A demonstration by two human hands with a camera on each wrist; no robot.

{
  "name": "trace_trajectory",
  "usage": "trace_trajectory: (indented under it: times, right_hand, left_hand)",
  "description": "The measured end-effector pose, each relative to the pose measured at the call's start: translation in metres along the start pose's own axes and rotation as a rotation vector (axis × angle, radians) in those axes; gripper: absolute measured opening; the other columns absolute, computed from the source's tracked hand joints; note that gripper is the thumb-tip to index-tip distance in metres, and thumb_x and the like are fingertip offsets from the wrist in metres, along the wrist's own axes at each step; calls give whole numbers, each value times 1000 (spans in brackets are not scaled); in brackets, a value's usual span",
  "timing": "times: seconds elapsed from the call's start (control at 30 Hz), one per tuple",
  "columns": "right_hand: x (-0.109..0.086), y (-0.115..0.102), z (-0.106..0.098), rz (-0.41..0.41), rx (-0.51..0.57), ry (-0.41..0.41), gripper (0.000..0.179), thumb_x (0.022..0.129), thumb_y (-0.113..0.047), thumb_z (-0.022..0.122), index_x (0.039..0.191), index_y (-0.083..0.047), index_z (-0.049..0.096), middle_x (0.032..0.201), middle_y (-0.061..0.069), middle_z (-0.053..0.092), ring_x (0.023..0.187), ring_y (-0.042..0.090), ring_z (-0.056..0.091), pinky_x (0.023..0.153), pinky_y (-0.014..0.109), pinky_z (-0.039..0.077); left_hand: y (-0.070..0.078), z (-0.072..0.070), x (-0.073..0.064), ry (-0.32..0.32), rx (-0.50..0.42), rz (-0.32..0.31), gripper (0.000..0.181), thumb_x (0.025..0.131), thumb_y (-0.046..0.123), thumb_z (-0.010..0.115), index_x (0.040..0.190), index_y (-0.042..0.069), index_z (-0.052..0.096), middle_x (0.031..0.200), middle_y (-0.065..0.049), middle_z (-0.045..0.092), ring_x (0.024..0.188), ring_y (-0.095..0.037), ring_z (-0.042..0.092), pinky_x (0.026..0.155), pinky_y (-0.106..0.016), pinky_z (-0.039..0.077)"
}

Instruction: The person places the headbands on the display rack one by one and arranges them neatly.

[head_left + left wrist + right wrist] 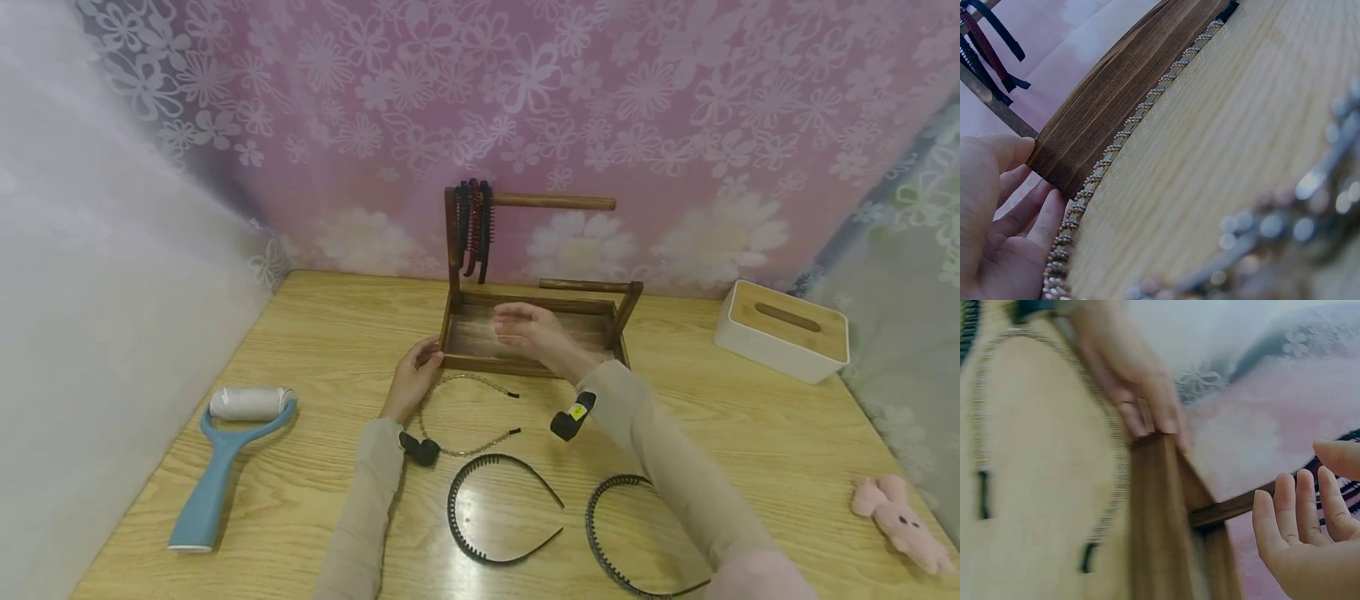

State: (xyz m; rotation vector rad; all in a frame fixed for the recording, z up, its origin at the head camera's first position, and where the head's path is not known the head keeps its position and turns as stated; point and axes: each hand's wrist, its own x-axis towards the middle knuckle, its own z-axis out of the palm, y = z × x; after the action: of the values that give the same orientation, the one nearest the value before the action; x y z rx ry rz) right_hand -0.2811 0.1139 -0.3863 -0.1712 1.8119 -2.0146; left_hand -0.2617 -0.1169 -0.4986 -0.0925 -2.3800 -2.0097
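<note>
A dark wooden rack point(480, 364) with a tray base and two horizontal bars stands toward the back of the table. My left hand point(414, 377) pinches its front left corner, thumb on the upper edge and fingers against the side, as the left wrist view shows. Above the tray is my right hand point(538, 335), its fingers loosely extended and holding nothing. Several toothed headbands point(474, 225), black and dark red, hang at the left end of the upper bar. A beaded headband point(468, 452) lies on the table beside the left hand, just in front of the rack.
Two black toothed headbands point(452, 508) lie near the front, one partly under the right sleeve. A blue-handled lint roller point(217, 475) is at left. On the right are a white tissue box point(772, 348) with a wooden lid and a pink plush toy point(900, 521). A floral curtain hangs behind.
</note>
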Motion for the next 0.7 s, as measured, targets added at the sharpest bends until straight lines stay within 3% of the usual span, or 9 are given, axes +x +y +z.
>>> trace_trajectory:
  times: [0.07,0.2,0.3,0.37,0.7]
  right_hand:
    - [-6,10,0,7,-43,-12,47,97,3,52,141,9,40,120,6,57,101,8,61,113,47,41]
    - [-16,29,-2,28,-139,-37,48,95,0,58,140,9,42,126,20,58,104,12,63,108,43,47]
    - [-23,41,1,40,-234,-59,48,95,-5,60,139,7,45,137,27,51,109,18,63,105,43,49]
    - [-27,49,5,45,-279,-82,47,94,-8,61,137,6,49,136,27,54,112,21,62,101,41,51]
    - [-39,75,53,54,-514,-259,27,90,-6,65,115,6,65,103,17,72,87,9,66,77,22,54]
  left_hand:
    - [5,0,-2,-8,-4,-7,43,102,16,53,142,3,47,140,-23,51,130,-35,49,112,-48,39]
    - [13,0,-5,-14,-1,-8,43,102,12,52,142,-1,45,140,-26,49,131,-38,48,113,-49,39]
    - [7,0,-2,-4,7,-6,42,101,13,53,142,1,47,139,-25,51,129,-37,50,112,-48,40]
    - [-2,0,2,4,6,-3,42,101,14,53,142,4,48,138,-22,52,129,-35,50,111,-47,41]
    - [-4,1,3,11,9,-3,40,101,16,54,140,6,50,136,-19,54,127,-32,52,110,-46,42]
